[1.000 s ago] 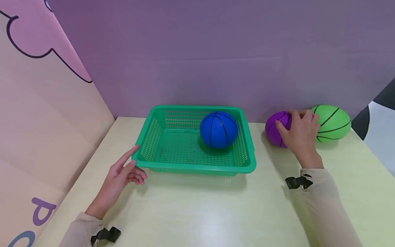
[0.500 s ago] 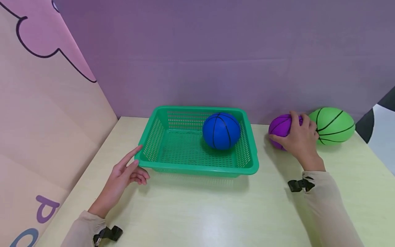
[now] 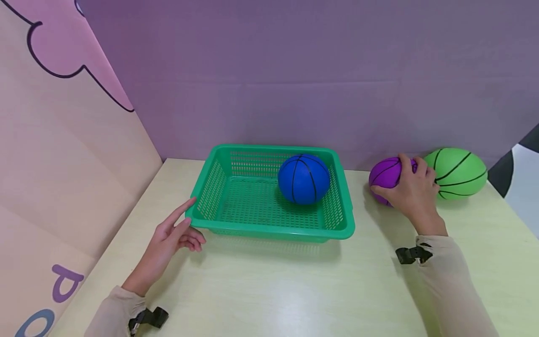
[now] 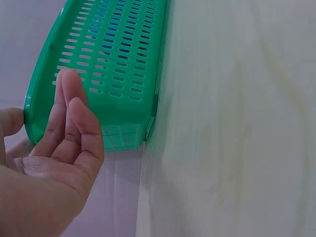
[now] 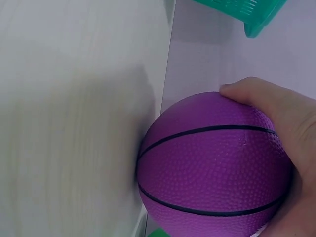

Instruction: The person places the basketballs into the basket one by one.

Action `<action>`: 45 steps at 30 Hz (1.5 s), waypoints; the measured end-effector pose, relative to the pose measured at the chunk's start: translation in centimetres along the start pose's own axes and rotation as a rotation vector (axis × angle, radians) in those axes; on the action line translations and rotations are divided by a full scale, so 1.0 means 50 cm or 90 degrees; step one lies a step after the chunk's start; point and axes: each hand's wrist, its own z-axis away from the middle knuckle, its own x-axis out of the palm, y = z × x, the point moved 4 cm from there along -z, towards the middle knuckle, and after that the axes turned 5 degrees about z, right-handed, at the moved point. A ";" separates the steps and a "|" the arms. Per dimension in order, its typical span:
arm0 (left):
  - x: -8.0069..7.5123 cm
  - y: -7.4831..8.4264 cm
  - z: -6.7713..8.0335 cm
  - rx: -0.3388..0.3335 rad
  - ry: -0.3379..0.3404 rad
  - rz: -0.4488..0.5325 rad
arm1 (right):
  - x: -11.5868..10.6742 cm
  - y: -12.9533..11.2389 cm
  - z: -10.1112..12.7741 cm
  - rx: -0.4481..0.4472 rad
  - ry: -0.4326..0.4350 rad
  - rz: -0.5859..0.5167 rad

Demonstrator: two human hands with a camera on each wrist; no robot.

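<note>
My right hand [image 3: 414, 196] holds a purple toy basketball [image 3: 384, 174] with black lines, thumb on its near left side and fingers over its right side. In the right wrist view, the ball [image 5: 212, 168] sits against the palm, close to the table. A larger light green ball [image 3: 461, 173] lies just right of these fingers. My left hand [image 3: 166, 238] touches the near left corner of a green plastic basket [image 3: 269, 230] with straight index finger and thumb. Its other fingers [image 4: 89, 128] hang loosely beside the basket's slotted wall. A blue ball [image 3: 304, 179] rests in the basket's right half.
The pale wooden table [image 3: 252, 285] ends at a purple backdrop [image 3: 269, 84] behind the basket and balls. A pinkish printed panel [image 3: 63, 154] stands along the left. Each wrist carries a black camera strap.
My right thumb has moved down the purple ball's left side, and the fingers have settled around it. The left hand stays at the basket corner. The head view has shifted slightly.
</note>
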 end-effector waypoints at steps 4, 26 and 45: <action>0.003 -0.006 0.005 -0.002 -0.001 0.000 | 0.004 0.006 0.005 -0.001 -0.002 0.003; -0.005 0.006 -0.006 -0.007 0.003 -0.001 | -0.011 -0.001 0.000 -0.010 -0.011 0.004; 0.000 0.008 -0.003 -0.018 0.009 0.010 | -0.004 -0.003 0.001 0.002 -0.028 0.019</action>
